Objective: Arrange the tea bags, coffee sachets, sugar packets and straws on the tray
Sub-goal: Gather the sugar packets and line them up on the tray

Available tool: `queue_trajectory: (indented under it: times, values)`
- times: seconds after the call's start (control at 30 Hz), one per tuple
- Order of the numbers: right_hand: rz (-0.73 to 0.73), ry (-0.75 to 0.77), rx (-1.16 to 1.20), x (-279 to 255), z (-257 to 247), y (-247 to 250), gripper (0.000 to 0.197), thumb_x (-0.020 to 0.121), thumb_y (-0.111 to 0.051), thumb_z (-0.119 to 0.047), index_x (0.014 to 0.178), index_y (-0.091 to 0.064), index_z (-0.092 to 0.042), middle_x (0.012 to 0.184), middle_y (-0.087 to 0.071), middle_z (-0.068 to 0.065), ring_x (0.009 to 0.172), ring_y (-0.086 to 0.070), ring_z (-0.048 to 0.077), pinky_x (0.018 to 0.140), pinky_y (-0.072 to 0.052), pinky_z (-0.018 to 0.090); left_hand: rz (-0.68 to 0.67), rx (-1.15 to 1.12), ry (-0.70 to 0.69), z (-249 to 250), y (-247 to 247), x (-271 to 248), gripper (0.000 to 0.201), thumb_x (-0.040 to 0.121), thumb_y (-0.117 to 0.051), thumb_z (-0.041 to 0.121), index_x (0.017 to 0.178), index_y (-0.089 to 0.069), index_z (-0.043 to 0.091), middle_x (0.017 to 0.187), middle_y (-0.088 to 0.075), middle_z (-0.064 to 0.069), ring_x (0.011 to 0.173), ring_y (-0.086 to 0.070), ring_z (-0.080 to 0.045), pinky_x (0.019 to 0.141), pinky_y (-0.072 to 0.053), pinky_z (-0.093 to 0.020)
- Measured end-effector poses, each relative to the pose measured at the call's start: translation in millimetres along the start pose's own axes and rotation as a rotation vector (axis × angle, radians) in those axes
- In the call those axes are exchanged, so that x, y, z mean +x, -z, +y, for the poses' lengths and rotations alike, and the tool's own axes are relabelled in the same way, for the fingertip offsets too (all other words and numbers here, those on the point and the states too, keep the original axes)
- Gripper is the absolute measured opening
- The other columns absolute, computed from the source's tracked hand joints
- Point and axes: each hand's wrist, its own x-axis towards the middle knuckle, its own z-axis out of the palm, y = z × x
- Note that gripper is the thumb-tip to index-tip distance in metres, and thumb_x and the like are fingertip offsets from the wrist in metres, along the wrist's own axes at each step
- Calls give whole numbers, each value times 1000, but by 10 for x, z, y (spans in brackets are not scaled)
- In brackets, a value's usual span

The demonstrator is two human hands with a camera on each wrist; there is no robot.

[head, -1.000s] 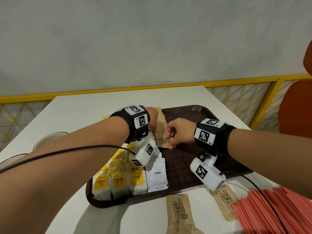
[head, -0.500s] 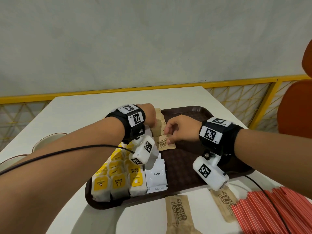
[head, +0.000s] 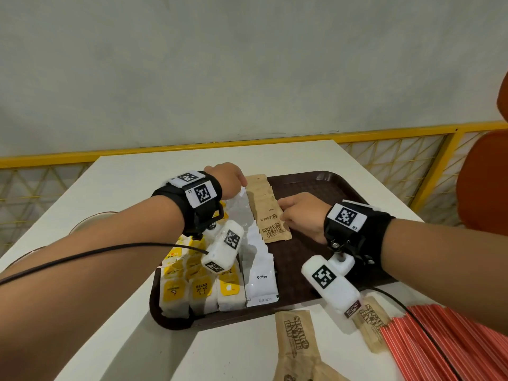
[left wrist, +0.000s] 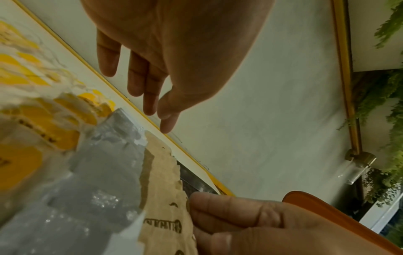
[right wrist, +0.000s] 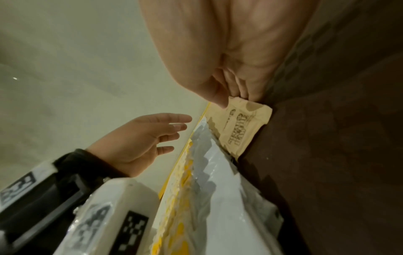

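Behind left hand, sugar packets half-hidden

Both forearms reach forward, each wrist strapped with a black band. The left hand hovers palm down, fingers loosely extended, holding nothing. The right hand sits lower, fingers curled, thumb and fingertips pinching a sugar packet.

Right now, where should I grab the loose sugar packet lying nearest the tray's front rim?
Pinch the loose sugar packet by its far short edge, coming from above: it lies flat on the table lengthwise, that end clear beside the tray, its near end running out of view.
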Motion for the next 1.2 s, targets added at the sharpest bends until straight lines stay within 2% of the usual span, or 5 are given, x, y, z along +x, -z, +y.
queue_trajectory:
  times: [0.27, 0.5, 0.9, 1.13, 1.2]
  values:
    - [99, -21, 101, -15, 49, 27, 49, 83, -59, 7, 131, -55, -4, 129, -60, 10, 117, -58, 23, 104, -45, 37, -14, 10, -5, 50, 8, -72, 43, 96, -34, 1, 118, -65, 23, 133, -54, -2, 121, -50, -24, 103, -36, -30]
    - [75, -45, 35, -107, 52, 63, 33, 71, -75, 7, 84, -53, -14, 90, -59, 15, 82, -64, 28, 81, -58, 43, -45, 37, -80, 101, -76, -96, 15, 92, -59, 24, 99, -72, 26, 114, -64, 5, 109, -55, -15, 97, -33, -27]
    - [89, -8, 94, 11, 40, 136, 36, 73, -68, 17, 84, -50, -11, 81, -54, 12, 72, -60, 23, 76, -59, 43, -85, 77, -111, 212, -155, -96, 18, 91, -60, 25, 102, -73, 30, 119, -63, 6, 112, -53, -16, 92, -32, -23]
    - [52, -22, 131, 35, 49, 82, 32, 74, -67, 18, 82, -50, -9, 81, -54, 14, 66, -61, 24, 66, -59, 34, -36, 44, -100, 177, -98, -154, 25, 95, -52, 18, 107, -72, 26, 122, -60, 4, 112, -52, -18, 74, -30, -18]
    - [62, -23, 137, 44, 53, 83, 32, 74, -66, 18, 82, -51, -9, 81, -55, 16, 68, -62, 26, 66, -59, 34, -25, 42, -98, 167, -93, -166, 27, 96, -50, 16, 106, -72, 26, 123, -60, 5, 112, -52, -17, 79, -29, -19]
